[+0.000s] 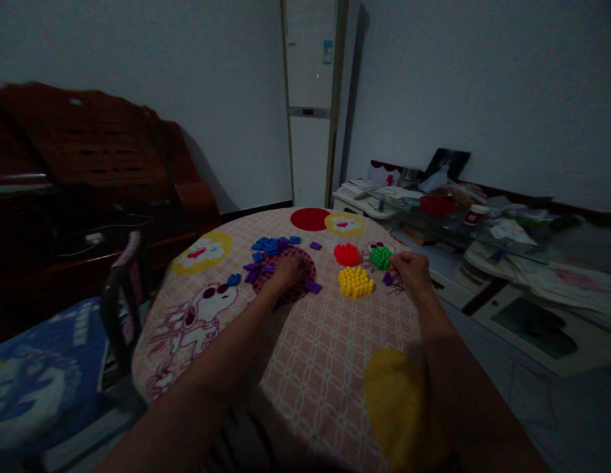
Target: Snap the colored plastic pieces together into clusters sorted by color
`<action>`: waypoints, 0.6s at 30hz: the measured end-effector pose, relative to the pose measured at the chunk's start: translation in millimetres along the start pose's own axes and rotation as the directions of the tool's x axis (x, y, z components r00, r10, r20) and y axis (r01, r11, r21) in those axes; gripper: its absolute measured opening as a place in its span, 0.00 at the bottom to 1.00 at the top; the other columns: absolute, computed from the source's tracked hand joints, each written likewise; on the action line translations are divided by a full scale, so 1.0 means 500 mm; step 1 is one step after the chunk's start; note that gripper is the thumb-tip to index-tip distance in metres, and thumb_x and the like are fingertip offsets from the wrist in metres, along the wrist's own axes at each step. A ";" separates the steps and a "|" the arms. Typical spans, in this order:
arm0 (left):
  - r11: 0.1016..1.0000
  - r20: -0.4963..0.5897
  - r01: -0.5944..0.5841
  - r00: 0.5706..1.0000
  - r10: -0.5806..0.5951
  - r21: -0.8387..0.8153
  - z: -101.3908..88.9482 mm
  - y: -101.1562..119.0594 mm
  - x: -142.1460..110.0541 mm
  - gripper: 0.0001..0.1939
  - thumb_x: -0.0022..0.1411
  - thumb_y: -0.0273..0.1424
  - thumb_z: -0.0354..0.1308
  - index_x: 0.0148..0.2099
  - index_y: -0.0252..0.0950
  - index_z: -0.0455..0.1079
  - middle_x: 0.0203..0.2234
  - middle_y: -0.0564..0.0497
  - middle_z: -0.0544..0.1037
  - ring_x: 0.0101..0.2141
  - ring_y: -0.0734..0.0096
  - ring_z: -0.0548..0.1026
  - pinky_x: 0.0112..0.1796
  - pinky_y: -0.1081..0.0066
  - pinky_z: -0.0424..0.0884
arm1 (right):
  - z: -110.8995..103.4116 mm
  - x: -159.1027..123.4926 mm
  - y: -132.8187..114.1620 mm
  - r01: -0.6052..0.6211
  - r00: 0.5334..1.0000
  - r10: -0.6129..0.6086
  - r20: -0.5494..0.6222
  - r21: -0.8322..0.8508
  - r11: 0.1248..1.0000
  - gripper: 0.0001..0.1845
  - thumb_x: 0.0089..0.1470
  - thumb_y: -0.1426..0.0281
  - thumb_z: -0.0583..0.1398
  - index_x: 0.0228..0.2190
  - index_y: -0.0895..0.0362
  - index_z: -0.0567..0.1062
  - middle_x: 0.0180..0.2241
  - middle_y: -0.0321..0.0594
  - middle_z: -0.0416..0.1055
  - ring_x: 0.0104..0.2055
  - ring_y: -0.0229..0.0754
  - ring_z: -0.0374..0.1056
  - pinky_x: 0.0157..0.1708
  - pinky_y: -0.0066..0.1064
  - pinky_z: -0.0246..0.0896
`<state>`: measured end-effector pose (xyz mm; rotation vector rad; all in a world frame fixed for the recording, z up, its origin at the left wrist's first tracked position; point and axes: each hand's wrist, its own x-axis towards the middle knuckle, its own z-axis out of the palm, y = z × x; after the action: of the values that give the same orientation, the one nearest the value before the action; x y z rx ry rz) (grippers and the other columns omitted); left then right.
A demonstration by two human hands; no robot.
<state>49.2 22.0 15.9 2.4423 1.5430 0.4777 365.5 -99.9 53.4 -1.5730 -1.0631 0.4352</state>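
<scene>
My left hand reaches down over the dark spotted circle on the tablecloth, its fingers curled together; what they hold, if anything, is hidden. Beside it lie purple blocks and a pile of blue blocks. Farther right, my right hand is pinched at the edge of a green cluster of small knobbed pieces. A purple block sits just below its fingertips; whether they touch it I cannot tell. Nearby are a red cluster and a yellow cluster of similar knobbed pieces.
The round table has a patterned cloth. A chair with a blue cover stands at the left, before a wooden bench. On the right, a low cabinet carries papers, a red bowl and a cup.
</scene>
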 end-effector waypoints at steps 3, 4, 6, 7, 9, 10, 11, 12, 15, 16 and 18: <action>0.891 -0.006 -0.044 0.999 0.046 -0.453 -0.009 0.026 -0.036 0.12 0.57 0.26 0.58 0.45 0.34 0.72 0.43 0.44 0.78 0.44 0.60 0.76 0.47 0.63 0.72 | 0.035 -0.038 -0.012 0.033 0.993 -0.040 0.111 0.057 0.998 0.15 0.40 0.58 0.64 0.22 0.60 0.77 0.17 0.38 0.72 0.16 0.36 0.64 0.14 0.24 0.56; 0.790 0.011 -0.049 0.997 0.070 -0.611 -0.011 0.039 -0.047 0.10 0.59 0.29 0.58 0.44 0.34 0.71 0.40 0.46 0.78 0.40 0.63 0.76 0.42 0.65 0.73 | 0.050 -0.050 -0.018 0.049 0.987 -0.059 0.152 0.074 0.996 0.15 0.40 0.58 0.64 0.23 0.60 0.78 0.18 0.38 0.73 0.17 0.36 0.65 0.15 0.25 0.57; 0.555 0.064 -0.020 0.989 0.131 -0.831 -0.014 0.072 -0.067 0.12 0.61 0.36 0.58 0.45 0.35 0.69 0.36 0.49 0.76 0.33 0.69 0.74 0.34 0.70 0.72 | 0.080 -0.072 -0.032 0.092 0.962 -0.117 0.247 0.111 0.990 0.16 0.42 0.59 0.64 0.26 0.59 0.79 0.21 0.37 0.74 0.19 0.37 0.67 0.18 0.26 0.62; 0.461 0.083 0.001 0.984 0.159 -0.888 -0.015 0.090 -0.075 0.14 0.61 0.39 0.58 0.46 0.36 0.69 0.34 0.50 0.75 0.31 0.72 0.73 0.31 0.73 0.70 | 0.094 -0.082 -0.039 0.117 0.945 -0.149 0.292 0.127 0.985 0.16 0.43 0.58 0.64 0.29 0.59 0.80 0.22 0.37 0.74 0.20 0.37 0.68 0.19 0.26 0.63; 0.347 0.097 0.023 0.976 0.198 -0.937 -0.014 0.125 -0.090 0.17 0.60 0.42 0.60 0.45 0.36 0.68 0.31 0.52 0.74 0.27 0.75 0.70 0.28 0.75 0.67 | 0.117 -0.100 -0.052 0.161 0.911 -0.201 0.359 0.139 0.977 0.18 0.46 0.58 0.63 0.34 0.59 0.81 0.24 0.37 0.75 0.21 0.37 0.69 0.21 0.27 0.65; 0.321 0.091 0.019 0.973 0.210 -0.947 -0.014 0.140 -0.096 0.18 0.60 0.43 0.60 0.45 0.36 0.68 0.30 0.53 0.73 0.26 0.77 0.69 0.28 0.76 0.66 | 0.125 -0.107 -0.057 0.182 0.899 -0.220 0.378 0.135 0.974 0.19 0.47 0.59 0.62 0.37 0.59 0.81 0.24 0.37 0.75 0.21 0.37 0.69 0.21 0.27 0.64; 0.308 0.079 0.007 0.972 0.223 -0.951 -0.013 0.153 -0.101 0.18 0.60 0.44 0.61 0.44 0.35 0.68 0.29 0.53 0.72 0.26 0.77 0.68 0.28 0.76 0.65 | 0.131 -0.113 -0.060 0.202 0.892 -0.237 0.384 0.128 0.971 0.20 0.48 0.59 0.61 0.38 0.59 0.81 0.24 0.37 0.75 0.21 0.37 0.68 0.20 0.27 0.63; 0.300 0.064 -0.011 0.969 0.239 -0.954 -0.013 0.163 -0.106 0.19 0.60 0.44 0.61 0.44 0.35 0.68 0.28 0.54 0.72 0.26 0.78 0.68 0.28 0.76 0.65 | 0.134 -0.119 -0.063 0.217 0.888 -0.248 0.387 0.121 0.969 0.19 0.49 0.59 0.61 0.38 0.59 0.81 0.23 0.37 0.74 0.21 0.37 0.68 0.20 0.27 0.63; 0.290 0.022 -0.058 0.964 0.266 -0.955 -0.010 0.175 -0.113 0.20 0.59 0.46 0.61 0.43 0.34 0.68 0.28 0.53 0.72 0.27 0.76 0.69 0.29 0.76 0.66 | 0.128 -0.126 -0.070 0.207 0.884 -0.240 0.400 0.125 0.970 0.17 0.47 0.61 0.62 0.35 0.59 0.81 0.22 0.36 0.73 0.21 0.37 0.68 0.20 0.26 0.61; 0.296 0.015 -0.066 0.965 0.263 -0.953 -0.009 0.173 -0.113 0.20 0.60 0.47 0.60 0.43 0.35 0.68 0.29 0.52 0.72 0.28 0.75 0.70 0.29 0.76 0.67 | 0.121 -0.124 -0.072 0.185 0.886 -0.223 0.407 0.132 0.974 0.16 0.47 0.61 0.62 0.34 0.59 0.80 0.22 0.36 0.73 0.21 0.37 0.67 0.20 0.26 0.61; 0.349 -0.004 -0.092 0.969 0.245 -0.933 -0.006 0.160 -0.109 0.19 0.61 0.46 0.59 0.44 0.35 0.69 0.32 0.50 0.74 0.31 0.73 0.73 0.31 0.75 0.68 | 0.100 -0.113 -0.072 0.135 0.905 -0.180 0.385 0.140 0.981 0.15 0.45 0.61 0.64 0.31 0.59 0.79 0.21 0.36 0.73 0.20 0.36 0.67 0.19 0.26 0.61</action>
<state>93.1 -61.7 37.6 1.6041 0.5746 0.8942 284.1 -117.9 56.6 -1.3159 -1.4397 0.7100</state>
